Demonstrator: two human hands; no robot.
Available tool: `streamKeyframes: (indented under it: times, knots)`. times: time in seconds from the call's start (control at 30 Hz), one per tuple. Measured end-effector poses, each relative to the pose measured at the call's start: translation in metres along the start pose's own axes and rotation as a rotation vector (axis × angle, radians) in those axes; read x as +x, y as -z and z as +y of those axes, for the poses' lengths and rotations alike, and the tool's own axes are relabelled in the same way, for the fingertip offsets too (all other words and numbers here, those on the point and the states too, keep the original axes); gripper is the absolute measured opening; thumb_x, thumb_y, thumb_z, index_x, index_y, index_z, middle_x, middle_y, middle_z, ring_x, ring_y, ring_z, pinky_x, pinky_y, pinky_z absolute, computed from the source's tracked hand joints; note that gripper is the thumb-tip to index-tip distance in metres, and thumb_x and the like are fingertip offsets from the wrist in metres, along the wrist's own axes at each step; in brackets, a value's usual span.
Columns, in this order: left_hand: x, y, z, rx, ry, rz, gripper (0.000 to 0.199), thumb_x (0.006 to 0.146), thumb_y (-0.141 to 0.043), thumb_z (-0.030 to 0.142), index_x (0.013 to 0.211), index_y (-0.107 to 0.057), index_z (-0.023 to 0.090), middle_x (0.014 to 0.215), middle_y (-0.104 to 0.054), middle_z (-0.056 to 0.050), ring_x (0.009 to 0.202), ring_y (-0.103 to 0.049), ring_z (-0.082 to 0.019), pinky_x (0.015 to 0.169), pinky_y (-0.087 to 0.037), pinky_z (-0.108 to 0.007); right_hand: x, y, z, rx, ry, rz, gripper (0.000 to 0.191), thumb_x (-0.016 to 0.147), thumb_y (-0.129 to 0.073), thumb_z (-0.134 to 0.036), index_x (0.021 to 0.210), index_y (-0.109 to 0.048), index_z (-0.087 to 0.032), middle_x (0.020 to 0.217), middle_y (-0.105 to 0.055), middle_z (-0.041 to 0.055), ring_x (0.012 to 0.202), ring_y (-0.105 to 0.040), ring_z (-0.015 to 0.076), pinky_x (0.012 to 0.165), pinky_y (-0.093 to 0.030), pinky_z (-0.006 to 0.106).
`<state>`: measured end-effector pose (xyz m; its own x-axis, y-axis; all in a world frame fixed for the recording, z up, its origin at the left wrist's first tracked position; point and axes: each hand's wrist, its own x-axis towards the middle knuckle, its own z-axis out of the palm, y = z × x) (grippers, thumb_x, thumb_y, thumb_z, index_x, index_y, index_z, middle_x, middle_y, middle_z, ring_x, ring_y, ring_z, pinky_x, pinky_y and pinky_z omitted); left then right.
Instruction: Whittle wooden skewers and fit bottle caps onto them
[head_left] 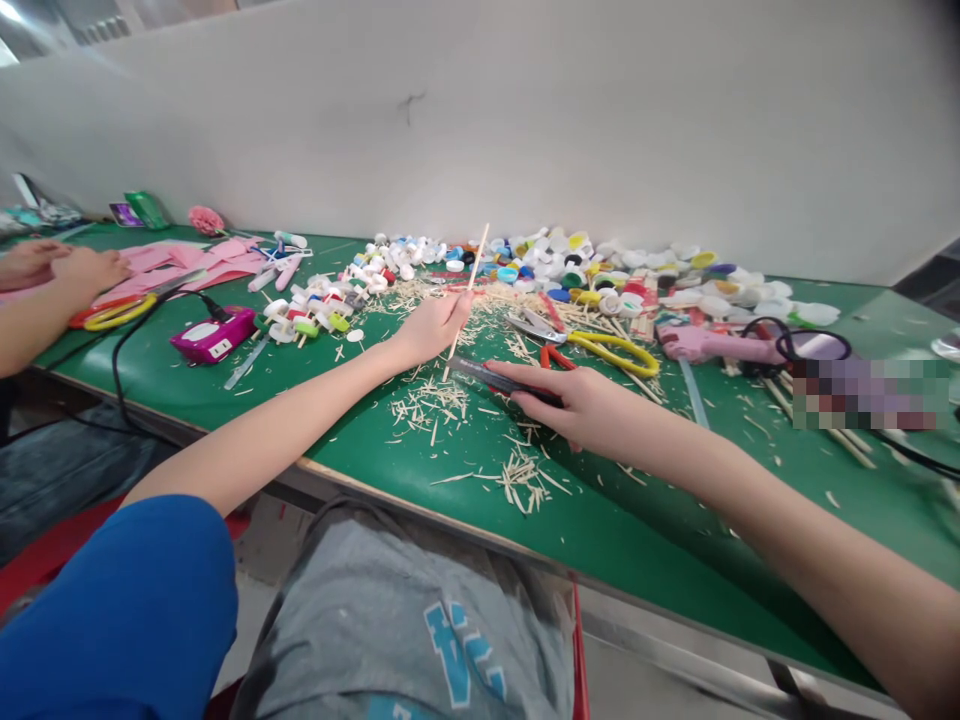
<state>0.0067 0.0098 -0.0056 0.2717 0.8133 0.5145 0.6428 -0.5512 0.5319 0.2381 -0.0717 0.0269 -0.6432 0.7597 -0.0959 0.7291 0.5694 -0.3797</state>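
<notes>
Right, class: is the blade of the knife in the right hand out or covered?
Out. Beyond the right hand, the knife shows a bare grey blade, its end beside the pale stick in the left hand.

Ahead of you, a heap of bottle caps (559, 262) is lying on the green table (315, 385), near the pale wall (487, 120); yellow-handled scissors (615, 350) are resting in front of the caps; to your right, a pink tool (720, 345) is lying beneath a looping black cord (780, 335); to your left, a magenta power box (214, 338) is sitting near a second pair of scissors (120, 310); beyond them, pink sheets (176, 262) are spreading near a pink flower (206, 220); a co-worker's hands (90, 268) are hovering beside the sheets.
</notes>
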Motion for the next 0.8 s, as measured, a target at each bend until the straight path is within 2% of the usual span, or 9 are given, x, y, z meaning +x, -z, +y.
streamKeyframes:
  times: [0.1,0.2,0.37,0.57,0.8]
  knots:
    - [0.0,0.0,0.0,-0.007,0.013,0.0,0.052,0.097,-0.021,0.047,0.059,-0.042,0.019,0.052,-0.049,0.001,0.051,-0.045,-0.009,0.06,-0.037,-0.027,-0.001,0.002,-0.006,-0.008,-0.007,-0.064,0.052,0.094,-0.038,-0.042,0.146,-0.039,-0.034,0.061,-0.053,-0.0036,0.045,-0.042,0.0034,0.048,-0.029,0.016]
    - [0.0,-0.001,0.0,-0.01,0.01,-0.001,0.052,0.096,-0.02,0.049,0.06,-0.042,0.019,0.052,-0.048,0.001,0.05,-0.044,-0.009,0.059,-0.037,-0.027,-0.001,0.002,-0.009,-0.024,-0.029,-0.057,0.052,0.094,-0.038,-0.043,0.145,-0.038,-0.037,0.06,-0.053,-0.0043,0.045,-0.043,0.0035,0.047,-0.028,0.016]
    - [0.0,0.0,-0.002,-0.014,0.006,0.0,0.051,0.096,-0.022,0.048,0.06,-0.042,0.019,0.052,-0.048,0.001,0.05,-0.044,-0.009,0.059,-0.037,-0.027,0.001,-0.004,-0.006,-0.105,0.018,0.07,0.05,0.095,-0.035,-0.044,0.145,-0.038,-0.039,0.065,-0.056,-0.0038,0.046,-0.037,0.003,0.048,-0.026,0.016]
    - [0.001,0.0,0.0,-0.018,0.022,-0.006,0.048,0.097,-0.024,0.042,0.06,-0.042,0.018,0.051,-0.046,0.002,0.05,-0.044,-0.009,0.06,-0.036,-0.027,0.003,-0.011,-0.001,-0.231,0.1,0.186,0.049,0.095,-0.035,-0.038,0.144,-0.04,-0.04,0.095,-0.065,-0.0004,0.062,-0.049,0.0042,0.055,-0.029,0.016]
    - [0.0,0.002,0.003,-0.01,0.018,-0.01,0.047,0.097,-0.025,0.04,0.059,-0.042,0.018,0.051,-0.046,0.002,0.05,-0.045,-0.008,0.06,-0.035,-0.027,0.003,-0.012,-0.001,-0.263,0.113,0.226,0.049,0.095,-0.035,-0.038,0.144,-0.042,-0.036,0.078,-0.061,-0.0001,0.052,-0.04,0.0034,0.053,-0.026,0.017]
